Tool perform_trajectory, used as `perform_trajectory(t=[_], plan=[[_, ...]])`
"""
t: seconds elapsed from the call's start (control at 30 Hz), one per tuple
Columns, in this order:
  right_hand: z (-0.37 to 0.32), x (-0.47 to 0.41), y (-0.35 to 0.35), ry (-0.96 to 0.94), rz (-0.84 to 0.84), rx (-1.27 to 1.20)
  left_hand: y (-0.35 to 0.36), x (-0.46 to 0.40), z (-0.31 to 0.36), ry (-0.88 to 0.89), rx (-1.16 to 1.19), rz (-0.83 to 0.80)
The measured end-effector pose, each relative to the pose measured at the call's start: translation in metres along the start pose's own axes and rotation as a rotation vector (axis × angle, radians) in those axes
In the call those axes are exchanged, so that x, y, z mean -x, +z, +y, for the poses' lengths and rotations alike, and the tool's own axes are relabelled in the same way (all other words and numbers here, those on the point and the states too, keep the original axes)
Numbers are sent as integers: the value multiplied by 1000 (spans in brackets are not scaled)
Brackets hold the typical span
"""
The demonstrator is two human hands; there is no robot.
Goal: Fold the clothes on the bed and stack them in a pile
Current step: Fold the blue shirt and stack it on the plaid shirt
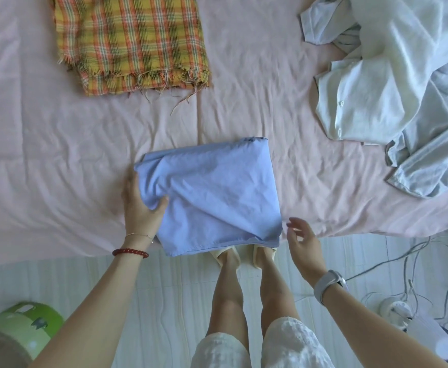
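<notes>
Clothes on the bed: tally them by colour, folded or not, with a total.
Blue, folded, gripped by the left hand: 1, the blue garment
Plaid orange-yellow, folded: 1, the plaid cloth
White or pale, unfolded: 1 heap; separate pieces cannot be told
Total: 3

Both forearms are bare, with no sleeves in view. The left wrist, at lower left of centre, carries a thin gold chain bracelet and, just below it, a dark red beaded bracelet. The right wrist, at lower right, wears a watch with a pale lilac-grey band. At the bottom centre of the frame are white shorts of a textured fabric, bare legs, and pale cream slippers on the feet.
</notes>
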State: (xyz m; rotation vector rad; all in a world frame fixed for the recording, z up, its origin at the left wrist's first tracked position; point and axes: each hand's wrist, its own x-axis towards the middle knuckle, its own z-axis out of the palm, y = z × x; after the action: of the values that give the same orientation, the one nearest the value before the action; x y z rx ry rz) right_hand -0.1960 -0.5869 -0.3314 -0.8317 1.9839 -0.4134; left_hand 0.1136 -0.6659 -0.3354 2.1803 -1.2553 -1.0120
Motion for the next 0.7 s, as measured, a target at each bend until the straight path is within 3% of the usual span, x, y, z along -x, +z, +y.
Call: perform_trajectory(t=[0.1,0.2,0.43,0.57,0.63,0.7], plan=[[-28,-12,13,-79,-128,-98,-8,-9,5,-74,252,34],[-36,-21,23,15,-210,-90,-5,-29,14,-156,281,131],[-14,-25,8,107,-480,395,-6,-70,28,-173,251,250],[-10,-21,-4,118,-287,434,-10,-66,27,-229,264,186],[-19,-20,-6,14,-145,347,-10,-50,20,-289,273,108],[-33,-21,-1,-102,-158,218,-8,-25,10,-341,307,31]])
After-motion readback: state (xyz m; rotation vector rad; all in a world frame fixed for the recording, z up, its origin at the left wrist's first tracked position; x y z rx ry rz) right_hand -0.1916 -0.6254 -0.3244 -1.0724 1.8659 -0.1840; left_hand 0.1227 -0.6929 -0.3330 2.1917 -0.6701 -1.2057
